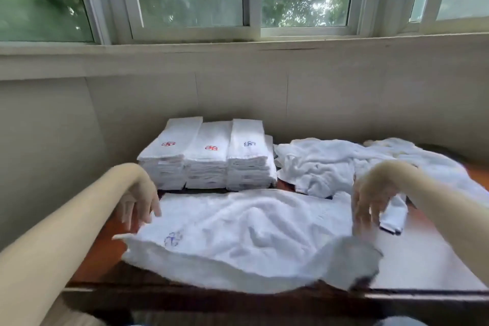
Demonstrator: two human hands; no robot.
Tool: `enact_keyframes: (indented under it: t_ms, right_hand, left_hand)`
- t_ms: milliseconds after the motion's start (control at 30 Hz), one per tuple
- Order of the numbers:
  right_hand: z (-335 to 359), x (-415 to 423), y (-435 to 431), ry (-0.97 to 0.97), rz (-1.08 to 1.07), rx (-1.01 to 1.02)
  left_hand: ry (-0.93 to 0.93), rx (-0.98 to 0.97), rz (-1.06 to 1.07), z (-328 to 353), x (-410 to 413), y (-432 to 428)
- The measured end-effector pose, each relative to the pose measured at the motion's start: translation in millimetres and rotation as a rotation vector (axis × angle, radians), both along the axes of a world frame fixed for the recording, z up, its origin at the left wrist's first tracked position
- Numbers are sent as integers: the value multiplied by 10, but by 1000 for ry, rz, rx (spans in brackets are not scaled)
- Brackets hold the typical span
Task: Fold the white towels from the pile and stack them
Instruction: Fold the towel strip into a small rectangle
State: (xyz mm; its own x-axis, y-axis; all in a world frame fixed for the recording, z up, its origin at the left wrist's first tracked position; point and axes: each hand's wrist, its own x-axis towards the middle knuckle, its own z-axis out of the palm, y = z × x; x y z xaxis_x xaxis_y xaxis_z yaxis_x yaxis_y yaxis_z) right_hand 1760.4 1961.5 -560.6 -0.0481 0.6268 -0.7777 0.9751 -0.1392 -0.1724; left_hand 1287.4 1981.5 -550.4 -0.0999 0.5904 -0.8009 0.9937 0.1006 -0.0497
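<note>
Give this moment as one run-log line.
towel: spread, unfolded | left hand: at left edge, holds nothing | right hand: at right edge, holds nothing | folded stacks: three, behind | pile: back right

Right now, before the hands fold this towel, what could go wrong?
1. The towel lies rumpled, so a fold made now would probably keep the creases.
2. Its near edge reaches the front of the table; a pull toward the person might drag it off.
3. The stacks stand close behind it, and the left hand or the right hand could bump them while folding.
</note>
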Motion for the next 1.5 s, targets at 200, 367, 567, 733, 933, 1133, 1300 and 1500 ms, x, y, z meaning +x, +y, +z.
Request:
enact_keyframes:
  t_ms: [200,367,567,733,933,1133,1300,1500]
  right_hand:
    - [-902,-394,-83,-93,44,393]
    - [-1575,-676,-83,-98,-105,678]
    - [-1859,-559,-91,-266,-151,939]
    - [-1748,120,-182,-408,-296,962]
    - [-1754,520,-332,-643,-292,902]
    - [-1703,-242,-70,-465,-79,1092]
    - [-1983,-956,256,-43,-23,1018]
    - [-2019,-1008,731,-24,-69,895]
  left_hand:
    - [-49,274,-57,-861,282,-140]
    - [-81,569,-8,-1619,492,-252]
    - [-49,633,142,-1919,287,-181]
    - [-61,603,67,-1875,110,-34]
    - [33,545,80,-1572,344,37]
    - [-129,972,25,-1922,807,-27]
    - [-206,852,43,-2058,889,182]
    - [-142,871,102,-2144,895,473]
